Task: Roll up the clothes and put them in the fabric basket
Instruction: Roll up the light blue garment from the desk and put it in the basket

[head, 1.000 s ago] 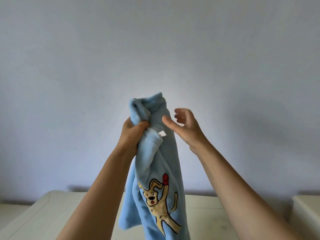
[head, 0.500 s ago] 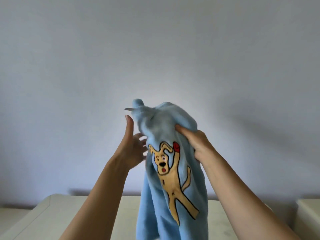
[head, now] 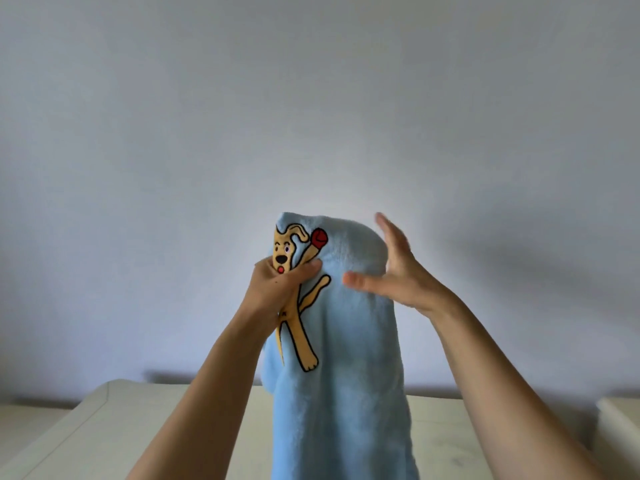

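A light blue fleece garment [head: 346, 358] with a tan cartoon dog [head: 294, 296] printed on it hangs in the air in front of me, above the table. My left hand [head: 277, 285] is closed on its upper left part, thumb pressed over the dog print. My right hand [head: 398, 271] is at the garment's upper right edge with fingers spread and thumb lying against the fabric, not gripping. The garment's lower end runs out of view at the bottom. No fabric basket is in view.
A cream table [head: 110, 427] lies below, its far edge against a plain pale wall [head: 311, 116]. A second pale piece of furniture [head: 620, 420] shows at the right edge.
The garment has been turned and shifted, so the dog print now sits at its upper left. My left hand went from open to gripping the fabric; my right hand let go and opened.
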### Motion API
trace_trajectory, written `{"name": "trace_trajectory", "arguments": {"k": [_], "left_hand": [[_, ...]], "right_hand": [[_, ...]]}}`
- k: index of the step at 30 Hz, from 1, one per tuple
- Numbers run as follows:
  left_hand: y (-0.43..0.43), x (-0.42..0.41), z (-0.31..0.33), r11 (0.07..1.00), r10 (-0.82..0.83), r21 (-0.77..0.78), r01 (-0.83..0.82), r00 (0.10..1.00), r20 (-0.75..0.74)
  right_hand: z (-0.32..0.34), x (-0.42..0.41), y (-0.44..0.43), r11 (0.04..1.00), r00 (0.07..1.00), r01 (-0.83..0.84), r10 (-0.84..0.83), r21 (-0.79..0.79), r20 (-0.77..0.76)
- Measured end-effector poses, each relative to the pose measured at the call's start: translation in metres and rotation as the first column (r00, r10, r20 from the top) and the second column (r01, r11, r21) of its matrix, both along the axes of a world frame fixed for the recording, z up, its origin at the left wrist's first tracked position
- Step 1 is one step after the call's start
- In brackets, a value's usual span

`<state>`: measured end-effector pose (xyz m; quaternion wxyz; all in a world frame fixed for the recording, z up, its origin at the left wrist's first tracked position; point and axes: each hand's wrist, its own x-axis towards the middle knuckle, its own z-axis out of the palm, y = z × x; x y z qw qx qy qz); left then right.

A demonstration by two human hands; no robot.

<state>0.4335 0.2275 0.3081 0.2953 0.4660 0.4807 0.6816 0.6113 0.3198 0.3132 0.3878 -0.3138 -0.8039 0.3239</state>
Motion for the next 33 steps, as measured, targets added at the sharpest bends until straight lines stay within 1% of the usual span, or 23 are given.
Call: {"name": "trace_trajectory", "arguments": {"k": [1, 2, 3, 5, 8, 10, 11, 12, 14, 16, 17, 18, 20, 22, 23, 24, 25, 26, 27, 28, 29, 31, 33], "left_hand": [[-0.001, 0.001, 0.003, 1.0, -0.008, 0.004, 0.008, 1.0, 0.009], [-0.003, 0.001, 0.005, 1.0, -0.026, 0.008, 0.026, 1.0, 0.006], [-0.004, 0.002, 0.007, 0.999, -0.044, 0.009, 0.044, 0.999, -0.003], [-0.007, 0.005, 0.01, 0.998, -0.055, 0.024, 0.056, 0.998, -0.032], [-0.012, 0.006, 0.01, 0.998, -0.025, 0.058, 0.031, 0.993, -0.115], [-0.017, 0.0, 0.005, 0.996, 0.014, 0.091, 0.007, 0.973, -0.229], [-0.018, -0.008, 0.002, 0.995, 0.071, 0.093, -0.043, 0.941, -0.33], [-0.019, -0.016, 0.0, 0.991, 0.129, 0.078, -0.106, 0.891, -0.436], [-0.023, -0.032, 0.001, 0.984, 0.159, 0.021, -0.177, 0.815, -0.558], [-0.028, -0.036, 0.003, 0.988, 0.084, -0.052, -0.146, 0.784, -0.615], [-0.029, -0.036, 0.003, 0.992, 0.018, -0.087, -0.088, 0.797, -0.604], [-0.031, -0.035, 0.004, 0.992, -0.063, -0.125, -0.01, 0.825, -0.561], [-0.038, -0.029, 0.004, 0.965, -0.24, -0.206, 0.162, 0.864, -0.443], [-0.043, -0.023, 0.0, 0.92, -0.371, -0.286, 0.267, 0.828, -0.421], [-0.043, -0.019, -0.003, 0.907, -0.401, -0.314, 0.281, 0.806, -0.435], [-0.042, -0.014, -0.007, 0.914, -0.381, -0.314, 0.256, 0.808, -0.449], [-0.039, -0.01, -0.011, 0.944, -0.297, -0.276, 0.184, 0.839, -0.456], [-0.035, -0.007, -0.014, 0.975, -0.155, -0.212, 0.063, 0.878, -0.453], [-0.03, -0.005, -0.018, 0.985, 0.011, -0.149, -0.085, 0.897, -0.441], [-0.026, -0.003, -0.021, 0.97, 0.16, -0.101, -0.221, 0.894, -0.419], [-0.023, -0.003, -0.024, 0.943, 0.276, -0.065, -0.327, 0.875, -0.398], [-0.02, -0.004, -0.026, 0.886, 0.428, -0.023, -0.464, 0.836, -0.344], [-0.02, -0.008, -0.025, 0.816, 0.558, -0.03, -0.577, 0.8, -0.221]], "right_hand": [[-0.001, 0.0, -0.003, 0.994, 0.992, -0.055, 0.044, 0.092, 0.122], [-0.001, -0.002, -0.005, 0.987, 0.977, -0.09, 0.062, 0.132, 0.206], [-0.002, -0.005, -0.007, 0.985, 0.97, -0.112, 0.081, 0.13, 0.228], [-0.004, -0.012, -0.008, 0.989, 0.983, -0.113, 0.097, 0.1, 0.153], [-0.008, -0.016, -0.01, 0.991, 0.997, -0.061, 0.055, 0.123, 0.052], [-0.006, -0.015, -0.011, 0.994, 0.998, -0.054, 0.058, 0.097, -0.036], [-0.003, -0.013, -0.011, 0.995, 0.995, -0.068, 0.073, 0.076, -0.074], [0.001, -0.011, -0.012, 0.993, 0.99, -0.099, 0.104, 0.057, -0.095], [0.007, -0.008, -0.011, 0.983, 0.98, -0.183, 0.185, 0.032, -0.076], [0.012, -0.005, -0.01, 0.963, 0.962, -0.271, 0.271, 0.009, -0.044], [0.013, -0.005, -0.011, 0.954, 0.953, -0.299, 0.299, 0.003, -0.042], [0.013, -0.006, -0.01, 0.95, 0.949, -0.311, 0.311, 0.006, -0.048], [0.01, -0.008, -0.012, 0.958, 0.956, -0.286, 0.288, 0.032, -0.058], [0.005, -0.013, -0.013, 0.969, 0.97, -0.227, 0.234, 0.098, -0.063], [0.002, -0.016, -0.013, 0.973, 0.977, -0.19, 0.2, 0.127, -0.071], [-0.001, -0.018, -0.013, 0.977, 0.982, -0.155, 0.169, 0.147, -0.084], [-0.005, -0.021, -0.013, 0.98, 0.986, -0.12, 0.136, 0.158, -0.099], [-0.008, -0.024, -0.013, 0.984, 0.989, -0.076, 0.095, 0.162, -0.115], [-0.01, -0.026, -0.015, 0.987, 0.99, -0.021, 0.042, 0.16, -0.132], [-0.013, -0.03, -0.017, 0.985, 0.989, 0.049, -0.025, 0.164, -0.145], [-0.017, -0.033, -0.02, 0.975, 0.982, 0.133, -0.105, 0.179, -0.154], [-0.023, -0.037, -0.029, 0.923, 0.949, 0.31, -0.285, 0.227, -0.137], [-0.029, -0.036, -0.037, 0.876, 0.909, 0.414, -0.409, 0.246, -0.075]]}}
